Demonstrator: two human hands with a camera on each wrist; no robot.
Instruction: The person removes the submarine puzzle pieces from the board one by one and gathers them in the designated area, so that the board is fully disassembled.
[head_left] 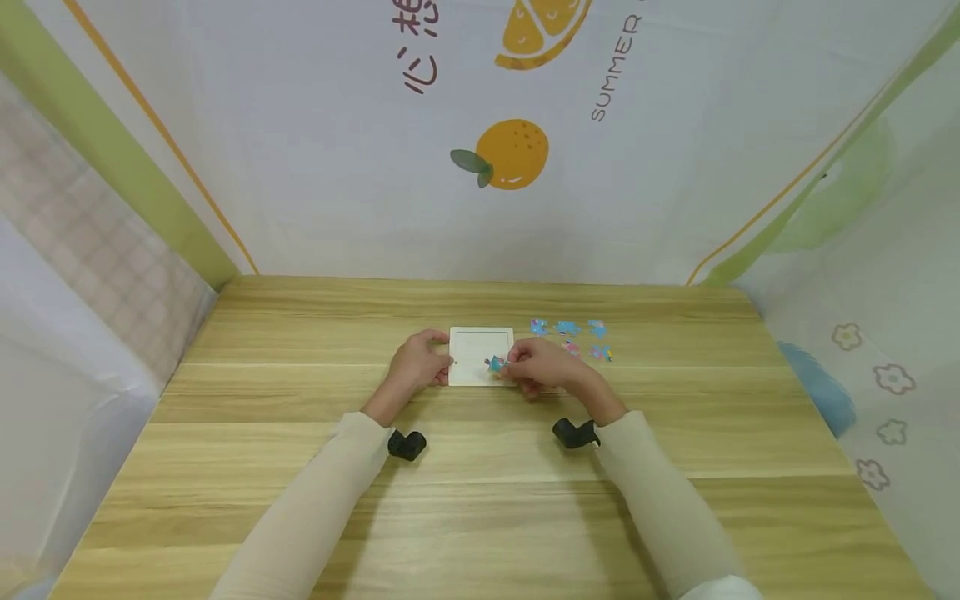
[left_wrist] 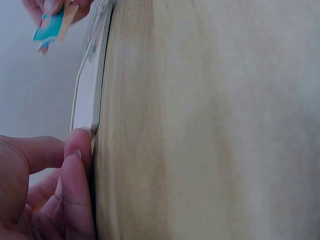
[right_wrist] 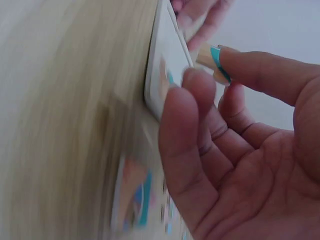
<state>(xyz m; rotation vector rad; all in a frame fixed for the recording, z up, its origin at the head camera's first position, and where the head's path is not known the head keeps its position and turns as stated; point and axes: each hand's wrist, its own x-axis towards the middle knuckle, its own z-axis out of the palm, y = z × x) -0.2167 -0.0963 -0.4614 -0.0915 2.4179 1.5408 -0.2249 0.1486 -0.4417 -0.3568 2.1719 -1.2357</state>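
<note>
A shallow white puzzle tray lies flat on the wooden table. My left hand holds its left edge, with the fingertips right at the rim in the left wrist view. Over the tray's lower right part, my right hand pinches a blue puzzle piece between thumb and finger. Seen from the right wrist, that piece is tilted and raised above the tray, its edge bare wood-coloured. The other right fingers curl loosely below it. Part of the tray's right edge is hidden behind the right hand.
Several loose puzzle pieces, blue and pink, lie on the table to the right of the tray, close to my right hand. Behind the table's far edge hangs a white cloth with printed oranges.
</note>
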